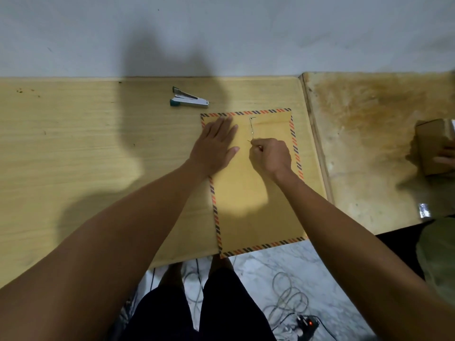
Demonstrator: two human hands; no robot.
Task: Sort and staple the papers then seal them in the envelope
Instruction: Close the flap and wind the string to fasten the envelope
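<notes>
Lying on counter (86,148): the envelope (248,193) is resting flat with its striped border showing, its near edge overhanging the counter's front edge.
Left hand (214,146): is pressing on the envelope's upper left part, fingers straight and spread flat.
Right hand (270,156): is pinching the closure string (251,130) near the envelope's top centre, fingers curled round its end.
Stapler (188,99): is sitting on the counter just beyond the envelope's top left corner, apart from it.
Papers: cannot tell where they are.
</notes>
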